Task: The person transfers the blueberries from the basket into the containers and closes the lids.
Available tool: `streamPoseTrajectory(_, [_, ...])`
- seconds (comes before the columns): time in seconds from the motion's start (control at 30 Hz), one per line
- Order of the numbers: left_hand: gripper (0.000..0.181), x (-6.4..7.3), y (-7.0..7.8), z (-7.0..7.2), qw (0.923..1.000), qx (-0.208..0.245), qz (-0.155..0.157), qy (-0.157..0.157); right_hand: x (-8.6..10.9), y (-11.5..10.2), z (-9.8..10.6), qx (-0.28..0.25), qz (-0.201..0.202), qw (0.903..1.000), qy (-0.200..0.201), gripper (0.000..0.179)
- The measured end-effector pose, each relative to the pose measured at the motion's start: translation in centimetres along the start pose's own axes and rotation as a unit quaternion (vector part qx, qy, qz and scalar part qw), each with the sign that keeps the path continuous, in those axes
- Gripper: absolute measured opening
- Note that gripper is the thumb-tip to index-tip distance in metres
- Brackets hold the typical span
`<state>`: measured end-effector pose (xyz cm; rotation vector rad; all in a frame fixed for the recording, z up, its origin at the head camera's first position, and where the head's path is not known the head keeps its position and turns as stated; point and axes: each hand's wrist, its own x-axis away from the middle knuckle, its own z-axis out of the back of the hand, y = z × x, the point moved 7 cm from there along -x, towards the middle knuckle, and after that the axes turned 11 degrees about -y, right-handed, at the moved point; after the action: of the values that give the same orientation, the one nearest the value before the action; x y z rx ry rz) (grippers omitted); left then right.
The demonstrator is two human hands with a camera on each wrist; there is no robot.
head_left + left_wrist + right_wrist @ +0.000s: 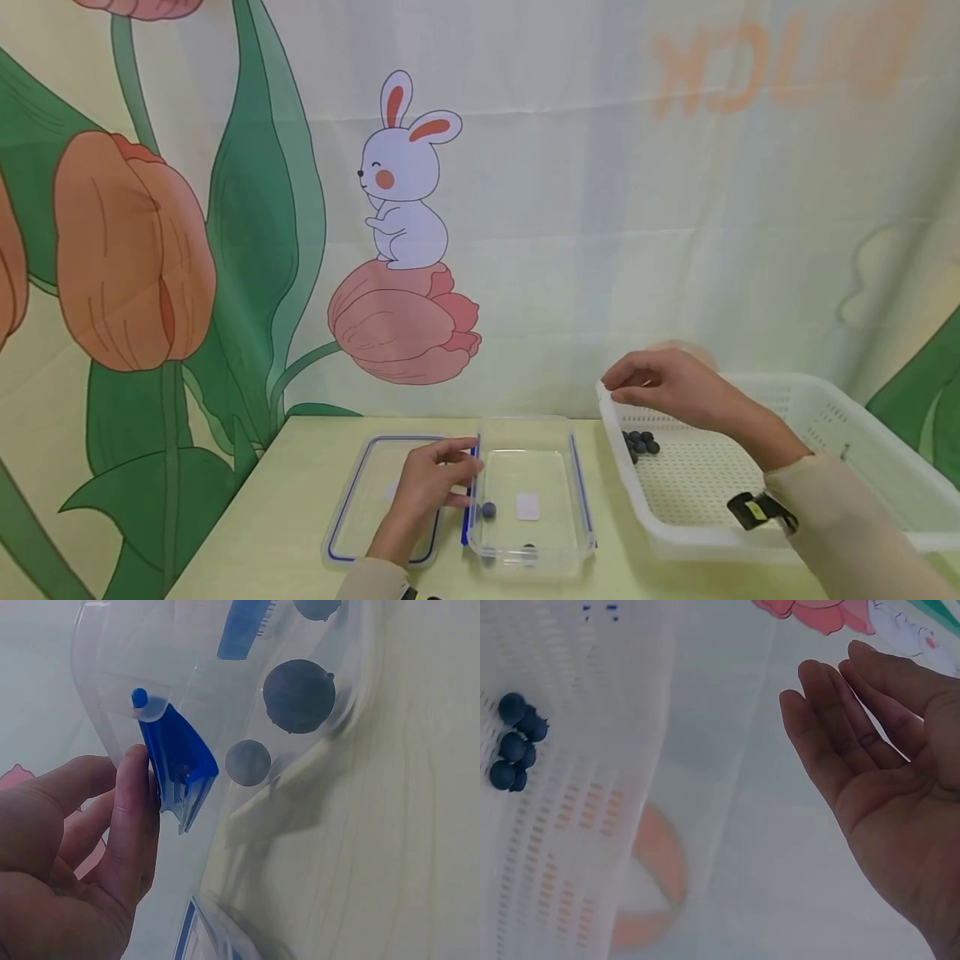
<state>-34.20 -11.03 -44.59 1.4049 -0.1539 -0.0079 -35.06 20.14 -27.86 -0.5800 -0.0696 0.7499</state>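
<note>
A clear plastic food container (573, 492) with blue side latches stands on the table. My left hand (431, 483) touches its left side with fairly straight fingers, beside the blue latch (176, 761), which hangs down. Blueberries lie inside; one blueberry (489, 510) is near the left wall and a larger-looking blueberry (300, 696) shows through the plastic. My right hand (675, 387) is raised by the left rim of a white basket (645, 508), fingers loosely bent. Nothing shows between those fingers in the right wrist view. Several blueberries (514, 746) cluster inside the basket.
A clear lid with a blue seal (345, 500) lies left of the container, partly under my left forearm. Behind the pale yellow table (247, 517) hangs a printed curtain (540, 250) with tulips and a rabbit. The basket's walls rise at the right.
</note>
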Motion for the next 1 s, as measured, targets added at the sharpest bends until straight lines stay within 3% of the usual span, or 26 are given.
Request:
streamPoseTrajectory(0.3, [0.038, 0.0, 0.0, 0.0, 1.0, 0.003, -0.001, 0.0, -0.2, 4.0, 0.2, -0.016, -0.026, 0.9994, 0.014, 0.016])
streamPoseTrajectory(0.57, [0.039, 0.0, -0.1, 0.1, 1.0, 0.002, -0.004, -0.003, -0.2, 7.1, -0.6, -0.06, -0.068, 0.9958, -0.015, 0.017])
streamPoseTrajectory(1.0, [0.038, 0.0, -0.2, 0.1, 1.0, 0.002, -0.004, 0.0, 0.4, 10.9, -2.0, -0.109, -0.098, 0.988, -0.049, 0.021])
